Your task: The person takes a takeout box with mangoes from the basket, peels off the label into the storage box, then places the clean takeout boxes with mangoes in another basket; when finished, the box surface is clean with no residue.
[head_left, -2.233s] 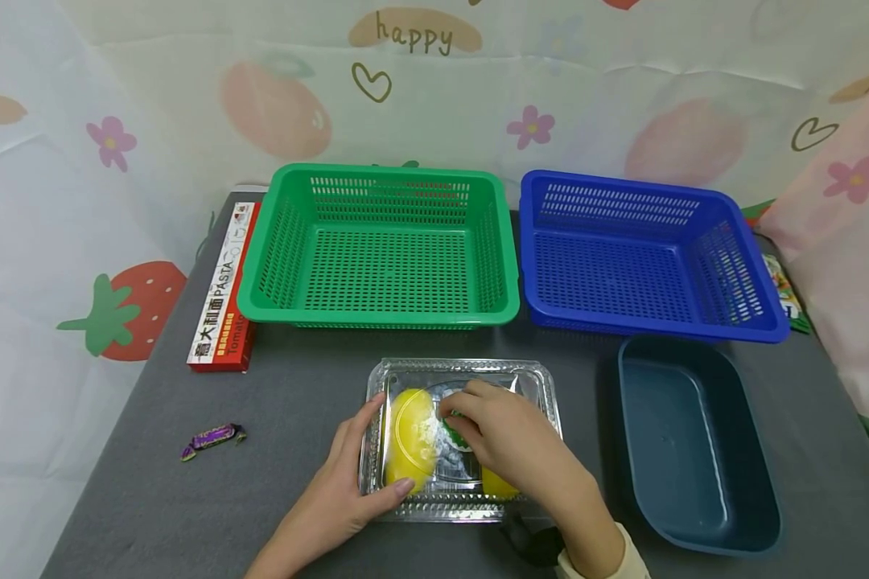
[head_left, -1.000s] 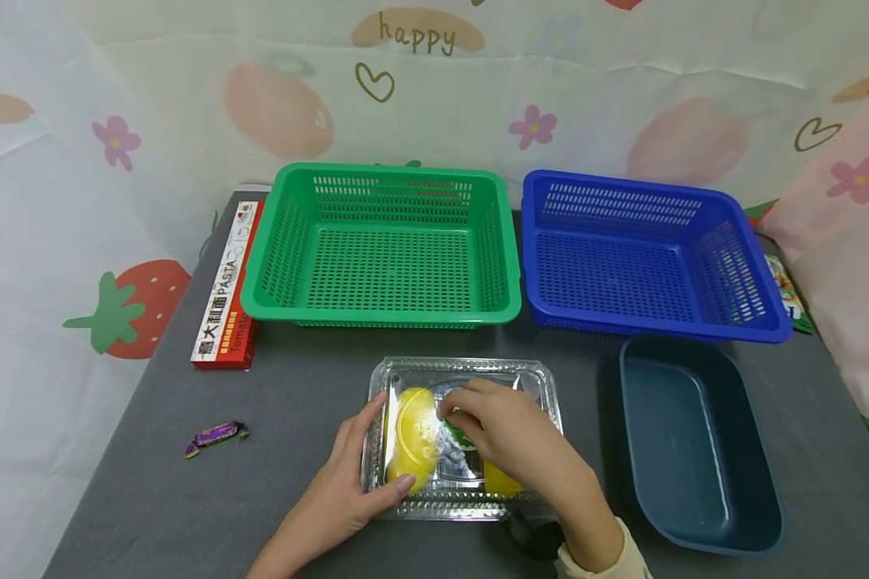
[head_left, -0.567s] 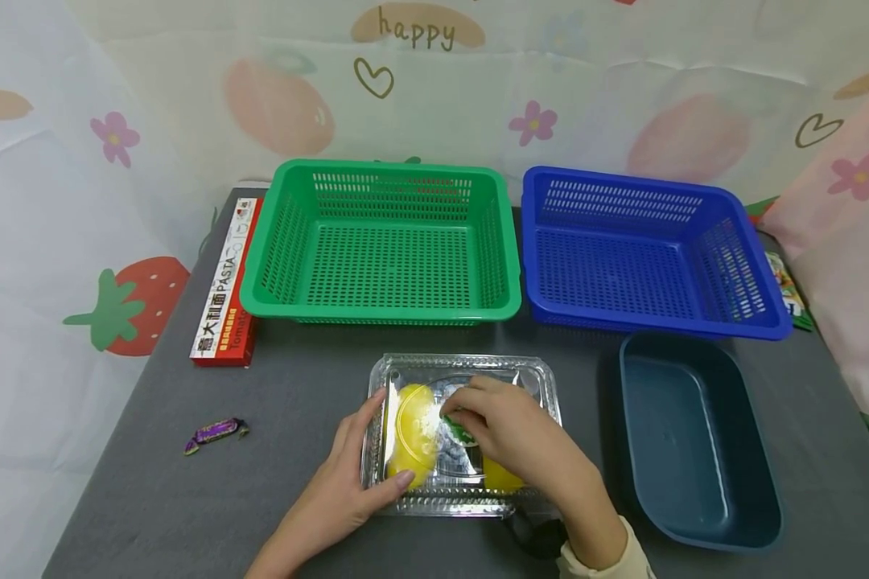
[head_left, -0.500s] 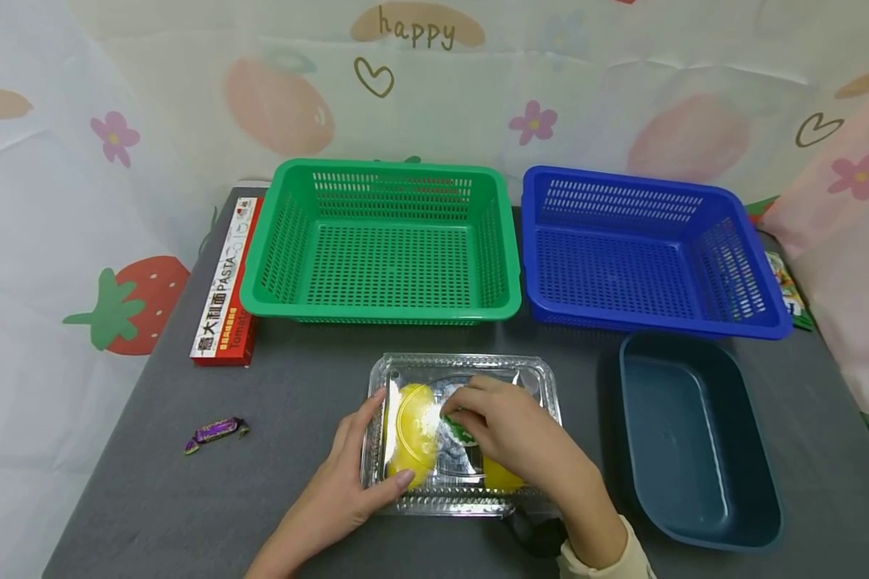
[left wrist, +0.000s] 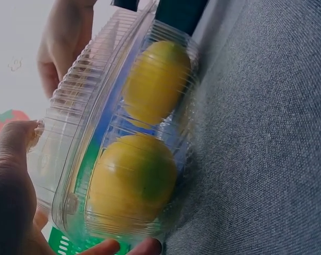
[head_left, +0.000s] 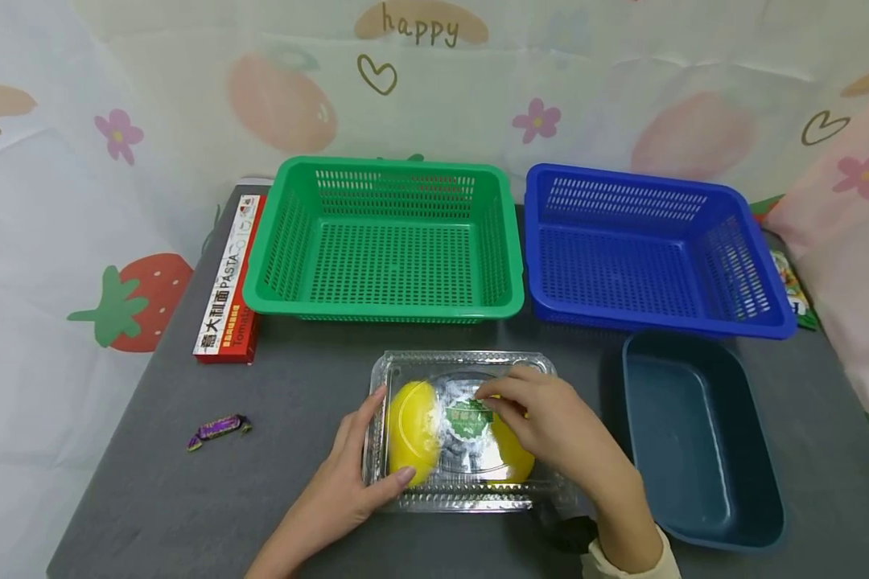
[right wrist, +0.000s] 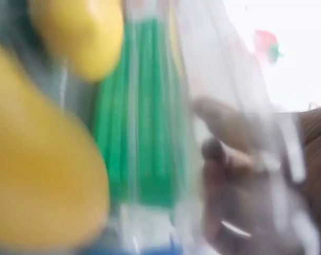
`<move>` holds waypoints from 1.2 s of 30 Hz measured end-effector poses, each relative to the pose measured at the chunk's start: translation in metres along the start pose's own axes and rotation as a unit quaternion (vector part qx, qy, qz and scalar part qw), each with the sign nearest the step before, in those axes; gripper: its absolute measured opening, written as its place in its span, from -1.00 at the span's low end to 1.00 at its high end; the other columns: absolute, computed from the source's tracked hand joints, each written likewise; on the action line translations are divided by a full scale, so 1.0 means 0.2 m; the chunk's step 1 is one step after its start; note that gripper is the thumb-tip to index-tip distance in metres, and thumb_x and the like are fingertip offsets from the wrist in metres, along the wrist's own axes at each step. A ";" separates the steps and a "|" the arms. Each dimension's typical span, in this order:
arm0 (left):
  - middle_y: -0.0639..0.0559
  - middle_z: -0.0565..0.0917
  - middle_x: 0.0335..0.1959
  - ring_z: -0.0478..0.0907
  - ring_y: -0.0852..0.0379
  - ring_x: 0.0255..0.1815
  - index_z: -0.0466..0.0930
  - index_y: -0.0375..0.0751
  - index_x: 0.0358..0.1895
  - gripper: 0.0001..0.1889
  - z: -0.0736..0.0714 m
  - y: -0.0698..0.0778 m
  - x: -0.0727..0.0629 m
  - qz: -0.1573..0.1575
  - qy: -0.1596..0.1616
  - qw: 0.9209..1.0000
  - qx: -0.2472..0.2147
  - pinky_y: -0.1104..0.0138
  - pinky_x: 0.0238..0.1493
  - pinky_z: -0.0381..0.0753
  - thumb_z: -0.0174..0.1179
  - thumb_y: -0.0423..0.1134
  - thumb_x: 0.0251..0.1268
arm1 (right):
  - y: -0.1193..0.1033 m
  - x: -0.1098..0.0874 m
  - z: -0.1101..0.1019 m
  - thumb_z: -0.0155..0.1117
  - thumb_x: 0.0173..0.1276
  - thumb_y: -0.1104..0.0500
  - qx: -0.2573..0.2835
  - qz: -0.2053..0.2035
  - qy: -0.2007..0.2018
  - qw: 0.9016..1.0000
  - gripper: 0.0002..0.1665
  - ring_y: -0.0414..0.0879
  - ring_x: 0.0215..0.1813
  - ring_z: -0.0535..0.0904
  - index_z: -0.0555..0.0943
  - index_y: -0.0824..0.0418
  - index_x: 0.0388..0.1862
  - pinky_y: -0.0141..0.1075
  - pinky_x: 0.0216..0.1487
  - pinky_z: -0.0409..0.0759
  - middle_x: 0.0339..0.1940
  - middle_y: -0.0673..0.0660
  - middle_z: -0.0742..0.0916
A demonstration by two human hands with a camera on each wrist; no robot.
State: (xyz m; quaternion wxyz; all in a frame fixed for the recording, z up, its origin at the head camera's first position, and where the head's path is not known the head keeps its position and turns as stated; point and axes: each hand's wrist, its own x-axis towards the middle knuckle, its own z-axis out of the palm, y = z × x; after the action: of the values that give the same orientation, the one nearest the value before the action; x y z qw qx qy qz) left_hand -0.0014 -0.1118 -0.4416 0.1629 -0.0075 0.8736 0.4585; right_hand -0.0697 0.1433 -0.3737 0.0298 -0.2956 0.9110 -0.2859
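Note:
A clear plastic clamshell box (head_left: 405, 505) lies at the table's front middle, its lid down. Two smooth yellow fruits (head_left: 413, 434) show through it; their exact kind is unclear. On the lid is a round green and white sticker (head_left: 467, 419). My left hand (head_left: 340, 466) grips the box's left side, thumb on the lid and fingers along the edge, as the left wrist view also shows. My right hand (head_left: 550, 414) is over the lid's right half, fingers bent, tips by the sticker's upper right. In the blurred right wrist view, nothing shows between its fingertips.
A green basket (head_left: 384, 312) and a blue basket (head_left: 659, 322) stand at the back. A dark blue tub (head_left: 702, 450) is at the right. A red pasta box (head_left: 228, 285) and a purple-wrapped candy (head_left: 220, 427) lie at the left. A snack packet (head_left: 794, 289) pokes out beyond the blue basket.
My right hand has moved right and a little up from the middle of the lid, uncovering the sticker and more of the right fruit. My left hand keeps its grip on the box.

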 end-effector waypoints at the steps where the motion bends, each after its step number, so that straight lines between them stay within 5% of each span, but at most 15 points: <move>1: -0.06 0.15 0.41 0.32 -0.23 0.30 -0.28 0.64 0.44 -0.01 0.00 0.00 0.00 -0.001 0.000 1.000 -0.001 -0.23 0.02 0.44 0.29 0.27 0.07 | 0.00 -0.01 -0.02 0.34 0.25 0.29 -0.009 0.013 0.003 1.000 -0.79 -0.30 -0.39 0.47 0.72 0.08 -0.15 -0.45 -0.36 0.51 -0.30 -0.10 0.67; 11: -0.09 0.18 0.38 0.31 -0.24 0.31 -0.28 0.63 0.44 -0.01 -0.01 0.01 0.00 0.011 0.003 1.000 -0.006 -0.23 0.02 0.44 0.29 0.23 0.09 | -0.04 -0.06 -0.01 0.33 0.29 0.22 -0.004 0.096 -0.053 0.994 -0.80 -0.29 -0.36 0.48 0.66 0.15 -0.10 -0.45 -0.37 0.51 -0.33 -0.07 0.61; 25: -0.10 0.20 0.35 0.33 -0.25 0.29 -0.28 0.61 0.45 -0.01 -0.01 0.01 0.01 0.016 0.001 1.000 -0.011 -0.21 -0.02 0.45 0.30 0.20 0.10 | -0.10 -0.08 0.06 0.37 0.22 0.27 -0.005 0.186 0.019 0.982 -0.86 -0.22 -0.35 0.52 0.68 0.18 -0.21 -0.35 -0.31 0.56 -0.38 -0.03 0.61; 36: -0.11 0.17 0.40 0.28 -0.24 0.33 -0.26 0.58 0.46 0.00 0.01 0.00 0.00 0.020 0.006 1.000 -0.006 -0.25 0.05 0.41 0.31 0.20 0.08 | -0.10 -0.08 0.08 0.42 0.18 0.24 0.033 0.235 0.033 0.971 -0.85 -0.20 -0.43 0.43 0.64 0.15 -0.27 -0.35 -0.37 0.47 -0.49 -0.04 0.56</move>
State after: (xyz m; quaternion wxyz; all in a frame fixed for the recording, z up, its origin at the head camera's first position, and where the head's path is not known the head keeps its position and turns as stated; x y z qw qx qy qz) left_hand -0.0017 -0.1098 -0.4419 0.1488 0.0062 0.8717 0.4669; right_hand -0.0418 0.1304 -0.3786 0.0760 -0.0627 0.9456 -0.3101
